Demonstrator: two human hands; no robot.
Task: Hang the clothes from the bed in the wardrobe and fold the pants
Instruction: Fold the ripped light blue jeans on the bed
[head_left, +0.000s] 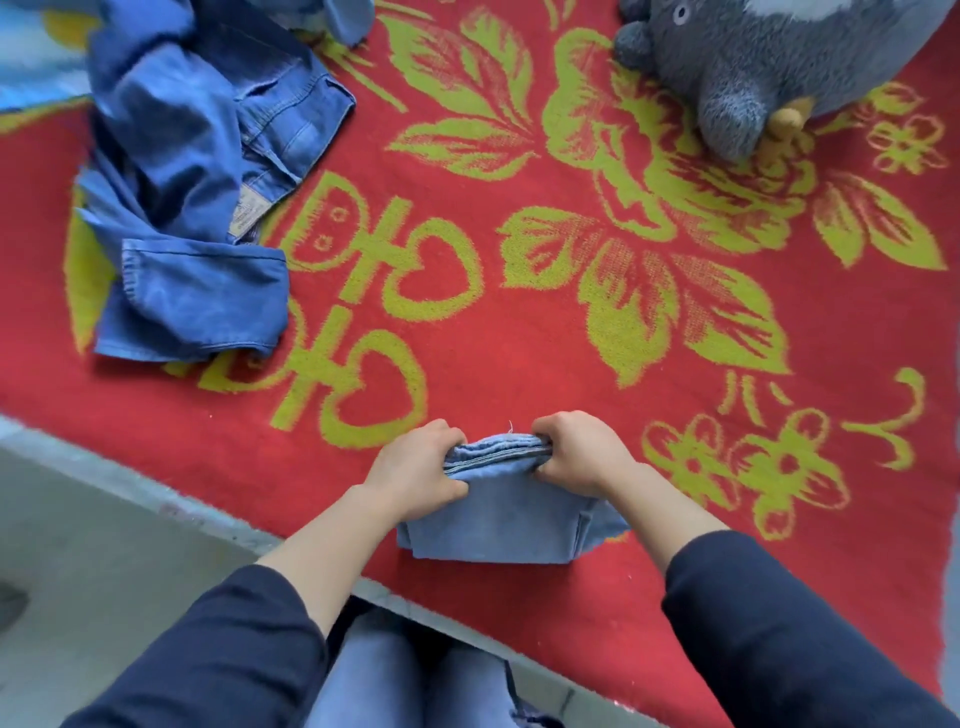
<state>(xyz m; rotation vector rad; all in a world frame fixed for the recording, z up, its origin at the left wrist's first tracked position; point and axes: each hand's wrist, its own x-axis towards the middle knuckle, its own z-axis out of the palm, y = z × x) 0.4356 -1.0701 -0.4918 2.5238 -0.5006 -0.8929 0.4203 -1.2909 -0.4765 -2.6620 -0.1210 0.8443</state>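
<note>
A pair of light blue jeans (498, 525) lies folded into a small square near the front edge of the bed. My left hand (415, 470) grips the left end of its far edge, where several denim layers bunch together. My right hand (584, 454) grips the right end of the same edge. A second, darker blue pair of jeans (202, 208) lies crumpled at the far left of the bed, with its waistband label showing.
The bed is covered by a red blanket (519, 338) with yellow-green flowers and characters. A grey plush toy (779, 62) sits at the back right. Grey floor (104, 545) shows at the lower left, beyond the bed's edge.
</note>
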